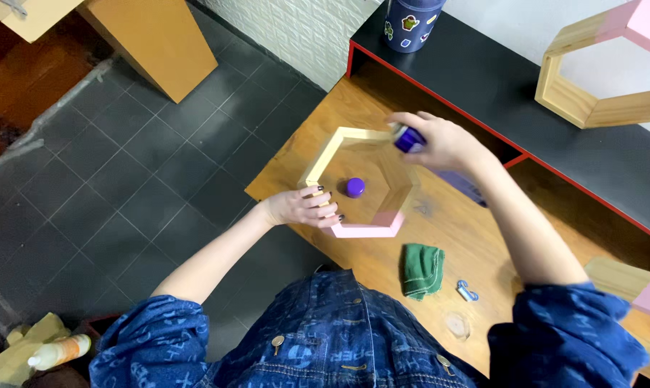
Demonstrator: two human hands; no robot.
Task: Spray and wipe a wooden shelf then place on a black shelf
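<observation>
Grey floor tiles fill the left half of the frame, and a wooden table runs from the centre toward the lower right, with a black, red-edged shelf above it along the upper right. At the centre of the frame a hexagonal wooden frame with a pink lower edge lies flat on the table. The left hand rests on the frame's lower left side, its fingers curled over the wood and gripping it. The right hand is at the frame's upper right corner, closed around a small purple bottle whose end points at the wood; the bottle is partly hidden by the fingers. Inside the frame, on the bare table, sits a purple cap, apart from both hands. Just below the frame, toward the lower centre, lies a folded green cloth, and a small blue-and-white object lies just to its right. A second hexagonal frame stands on the shelf at the upper right, and a dark blue cup with stickers stands at the top centre. Blue denim sleeves cross the bottom of the frame.
</observation>
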